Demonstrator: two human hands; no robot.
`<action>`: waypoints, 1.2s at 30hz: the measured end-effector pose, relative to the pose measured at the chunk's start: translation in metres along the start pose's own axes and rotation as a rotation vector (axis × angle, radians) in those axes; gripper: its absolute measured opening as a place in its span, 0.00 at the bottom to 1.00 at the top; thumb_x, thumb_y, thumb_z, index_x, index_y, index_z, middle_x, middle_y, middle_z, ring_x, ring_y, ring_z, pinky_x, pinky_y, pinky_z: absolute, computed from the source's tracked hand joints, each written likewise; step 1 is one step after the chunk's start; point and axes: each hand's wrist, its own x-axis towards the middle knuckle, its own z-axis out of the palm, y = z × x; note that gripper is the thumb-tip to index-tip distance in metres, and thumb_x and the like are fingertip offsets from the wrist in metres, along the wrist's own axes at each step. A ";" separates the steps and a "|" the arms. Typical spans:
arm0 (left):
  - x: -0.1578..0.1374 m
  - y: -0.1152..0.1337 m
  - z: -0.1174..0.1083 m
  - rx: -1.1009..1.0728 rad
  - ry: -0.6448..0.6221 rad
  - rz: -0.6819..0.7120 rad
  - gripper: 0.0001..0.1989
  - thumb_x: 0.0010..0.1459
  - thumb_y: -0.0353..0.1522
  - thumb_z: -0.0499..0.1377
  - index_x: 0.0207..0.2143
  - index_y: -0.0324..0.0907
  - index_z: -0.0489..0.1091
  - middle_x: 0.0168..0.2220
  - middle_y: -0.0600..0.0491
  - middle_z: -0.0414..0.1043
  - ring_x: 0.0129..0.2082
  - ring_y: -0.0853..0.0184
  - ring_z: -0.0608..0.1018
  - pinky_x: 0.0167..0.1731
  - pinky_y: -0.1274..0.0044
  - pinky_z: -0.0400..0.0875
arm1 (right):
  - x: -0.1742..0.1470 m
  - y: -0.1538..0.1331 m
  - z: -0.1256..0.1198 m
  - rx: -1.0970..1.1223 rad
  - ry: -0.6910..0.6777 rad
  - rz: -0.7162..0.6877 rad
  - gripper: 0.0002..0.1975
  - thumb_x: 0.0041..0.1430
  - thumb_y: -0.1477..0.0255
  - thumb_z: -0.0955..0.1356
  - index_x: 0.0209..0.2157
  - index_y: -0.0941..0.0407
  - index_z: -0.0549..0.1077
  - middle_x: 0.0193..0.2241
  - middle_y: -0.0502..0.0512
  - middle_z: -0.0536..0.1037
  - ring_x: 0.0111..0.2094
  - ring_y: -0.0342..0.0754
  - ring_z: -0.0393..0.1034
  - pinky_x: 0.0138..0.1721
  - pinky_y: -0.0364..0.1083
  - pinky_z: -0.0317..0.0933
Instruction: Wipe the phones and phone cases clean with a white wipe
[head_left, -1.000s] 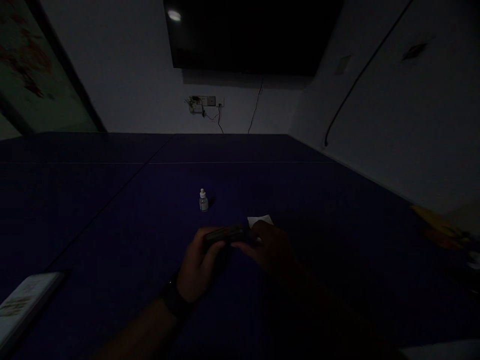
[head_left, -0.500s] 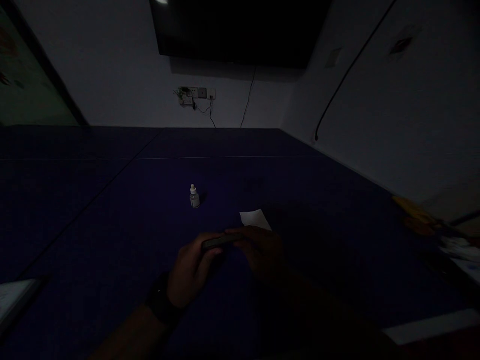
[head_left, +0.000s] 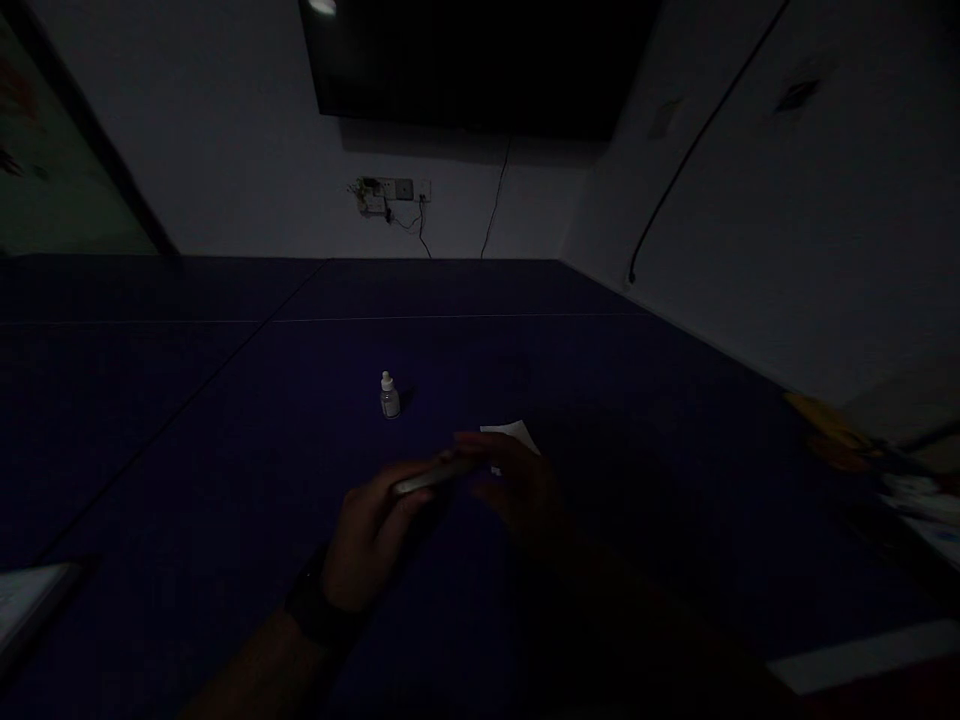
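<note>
The room is very dark. My left hand (head_left: pixel 367 535) and my right hand (head_left: pixel 521 490) together hold a thin dark flat object (head_left: pixel 431 476) just above the dark blue table (head_left: pixel 225 440); the left grips its near end, the right its far end. What the object is cannot be made out. A small white sheet (head_left: pixel 516 434) lies on the table just beyond my right fingers. A small white dropper bottle (head_left: pixel 388 396) stands upright further back, left of the sheet. I wear a dark band on my left wrist.
A pale flat object (head_left: pixel 30 598) lies at the table's left front edge. Dim yellowish and white things (head_left: pixel 885 460) sit at the right edge. A dark screen (head_left: pixel 480 60) hangs on the far wall above a socket with cables (head_left: pixel 390 192).
The view shifted left and down early on. The held object has tilted, its far end rising a little, and my right hand moved slightly toward the white sheet, hiding part of it.
</note>
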 end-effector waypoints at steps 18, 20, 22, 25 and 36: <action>0.023 -0.005 -0.013 0.069 0.065 -0.020 0.25 0.52 0.36 0.73 0.53 0.50 0.77 0.55 0.49 0.78 0.57 0.56 0.77 0.62 0.63 0.66 | 0.009 0.014 -0.013 0.065 0.169 0.042 0.07 0.62 0.65 0.73 0.42 0.48 0.81 0.37 0.51 0.81 0.37 0.49 0.75 0.43 0.49 0.71; 0.020 -0.004 -0.011 0.266 -0.050 0.187 0.27 0.54 0.35 0.72 0.57 0.51 0.75 0.58 0.48 0.76 0.60 0.54 0.75 0.64 0.60 0.65 | 0.008 0.007 -0.009 -0.105 0.083 -0.120 0.07 0.63 0.69 0.72 0.43 0.48 0.81 0.40 0.53 0.83 0.43 0.53 0.76 0.48 0.51 0.70; 0.017 -0.004 -0.008 0.396 -0.156 0.405 0.27 0.59 0.34 0.68 0.61 0.51 0.72 0.58 0.48 0.76 0.59 0.56 0.77 0.62 0.60 0.69 | 0.006 0.003 -0.003 -0.242 -0.006 -0.304 0.09 0.65 0.72 0.70 0.46 0.49 0.80 0.41 0.54 0.83 0.44 0.53 0.77 0.48 0.52 0.70; 0.014 -0.008 -0.004 0.483 -0.177 0.602 0.26 0.66 0.28 0.61 0.64 0.50 0.67 0.56 0.49 0.78 0.54 0.63 0.81 0.54 0.69 0.77 | 0.004 0.001 0.004 -0.310 -0.072 -0.424 0.13 0.67 0.75 0.69 0.50 0.50 0.77 0.42 0.55 0.84 0.43 0.51 0.78 0.46 0.50 0.71; 0.009 -0.010 -0.007 0.588 -0.129 0.715 0.17 0.67 0.27 0.58 0.58 0.40 0.70 0.51 0.46 0.81 0.51 0.67 0.82 0.52 0.76 0.77 | 0.003 -0.006 -0.002 -0.366 -0.174 -0.427 0.16 0.65 0.72 0.73 0.53 0.49 0.78 0.43 0.54 0.86 0.42 0.50 0.80 0.45 0.49 0.71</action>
